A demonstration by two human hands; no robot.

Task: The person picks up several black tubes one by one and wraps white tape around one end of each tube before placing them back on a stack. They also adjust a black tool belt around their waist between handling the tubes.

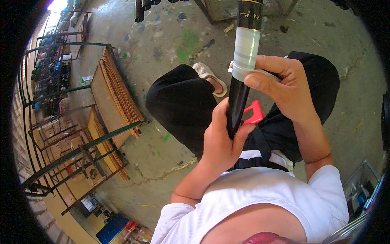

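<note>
Left hand point(221, 144) wrapped round the lower part of a black tube point(238, 99), thumb along its near side; bottom end hidden in the grip. Right hand point(286, 83) pinches a pale strip point(263, 73) at the tube's right edge, thumb and forefinger on opposite sides of it. Tube stands over the gap between the knees, leaning slightly right; top runs past the upper edge of view. Above the strip: glossy whitish band point(246, 46), then gold marking on black.

Red plastic piece point(256, 112) just right of the tube's lower portion. Beyond, black trousers point(178, 95) and a light slipper point(209, 79). Stained floor point(162, 162) forms a broad strip between left knee and green metal rack point(87, 142). Farther: dark tubes point(139, 12), ends facing inward.
</note>
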